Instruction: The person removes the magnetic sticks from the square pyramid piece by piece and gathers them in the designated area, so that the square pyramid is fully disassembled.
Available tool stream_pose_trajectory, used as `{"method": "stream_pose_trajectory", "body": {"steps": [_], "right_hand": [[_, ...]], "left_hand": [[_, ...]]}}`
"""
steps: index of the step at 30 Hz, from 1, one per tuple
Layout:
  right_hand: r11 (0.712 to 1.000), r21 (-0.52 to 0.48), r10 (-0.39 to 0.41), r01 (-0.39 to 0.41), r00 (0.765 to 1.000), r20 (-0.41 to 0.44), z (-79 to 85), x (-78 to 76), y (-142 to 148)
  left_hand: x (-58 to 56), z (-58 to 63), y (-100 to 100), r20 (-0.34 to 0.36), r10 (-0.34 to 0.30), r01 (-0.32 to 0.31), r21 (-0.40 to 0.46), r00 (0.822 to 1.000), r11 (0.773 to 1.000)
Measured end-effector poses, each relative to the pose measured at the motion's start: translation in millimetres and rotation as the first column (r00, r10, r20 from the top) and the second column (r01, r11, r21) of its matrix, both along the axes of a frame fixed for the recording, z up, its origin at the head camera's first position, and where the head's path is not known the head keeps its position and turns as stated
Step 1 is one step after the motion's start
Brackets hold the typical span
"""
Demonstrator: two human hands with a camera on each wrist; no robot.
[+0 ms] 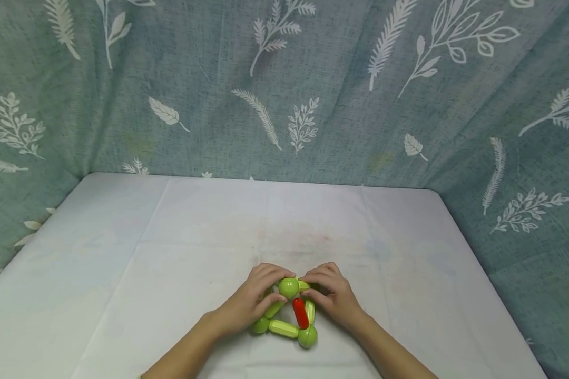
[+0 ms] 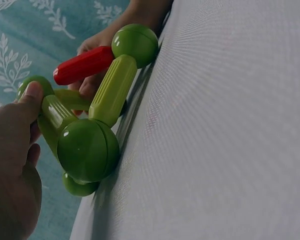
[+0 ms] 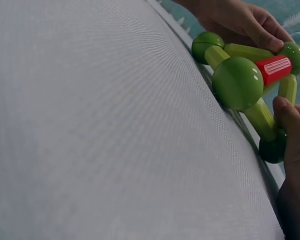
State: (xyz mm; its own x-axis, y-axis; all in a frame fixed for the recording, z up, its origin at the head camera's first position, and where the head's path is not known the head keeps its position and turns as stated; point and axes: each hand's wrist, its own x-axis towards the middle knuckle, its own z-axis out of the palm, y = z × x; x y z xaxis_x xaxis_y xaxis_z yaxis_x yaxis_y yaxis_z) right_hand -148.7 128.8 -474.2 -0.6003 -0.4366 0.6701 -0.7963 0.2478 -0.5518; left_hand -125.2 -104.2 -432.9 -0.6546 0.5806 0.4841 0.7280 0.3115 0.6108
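A magnetic-style frame of green balls and yellow-green rods stands on the white cloth between both hands. My left hand (image 1: 251, 295) holds its raised top ball (image 1: 289, 287), with the thumb pressed on the ball in the left wrist view. My right hand (image 1: 335, 295) pinches a yellow-green rod (image 3: 288, 86) that runs from that top ball. Nearest me, a front rod (image 1: 283, 329) links the left ball (image 1: 260, 325) and the right ball (image 1: 307, 336). From the right ball a red rod (image 2: 82, 65) slants upward, its free end apart from the top ball. The fingers hide part of the frame's far side.
A white cloth (image 1: 194, 252) with faint stains and fold lines covers the table. Behind it and along both sides hangs a green-blue curtain (image 1: 208, 95) printed with white leaves. The frame lies near the table's front, toward the person.
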Motion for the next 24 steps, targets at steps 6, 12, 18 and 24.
{"method": "stream_pose_trajectory", "body": {"steps": [6,12,18,24], "right_hand": [[0.997,-0.057,-0.044,0.045,0.999,0.006,12.7,6.2,-2],[0.997,-0.054,-0.041,0.048,0.992,0.123,34.4,16.4,2],[0.998,-0.066,0.040,-0.025,0.971,0.238,21.4,9.9,9],[0.987,0.007,0.142,-0.162,0.884,0.446,15.0,1.8,23]], "left_hand": [[1.9,4.6,-3,0.004,0.080,-0.080,-0.005,0.997,0.997],[2.5,6.2,-1,-0.019,0.087,-0.086,0.025,0.996,0.996],[0.4,5.8,-3,0.039,0.031,-0.036,0.126,0.999,0.991],[-2.9,7.0,-4,0.042,-0.004,-0.002,0.138,0.999,0.990]]}}
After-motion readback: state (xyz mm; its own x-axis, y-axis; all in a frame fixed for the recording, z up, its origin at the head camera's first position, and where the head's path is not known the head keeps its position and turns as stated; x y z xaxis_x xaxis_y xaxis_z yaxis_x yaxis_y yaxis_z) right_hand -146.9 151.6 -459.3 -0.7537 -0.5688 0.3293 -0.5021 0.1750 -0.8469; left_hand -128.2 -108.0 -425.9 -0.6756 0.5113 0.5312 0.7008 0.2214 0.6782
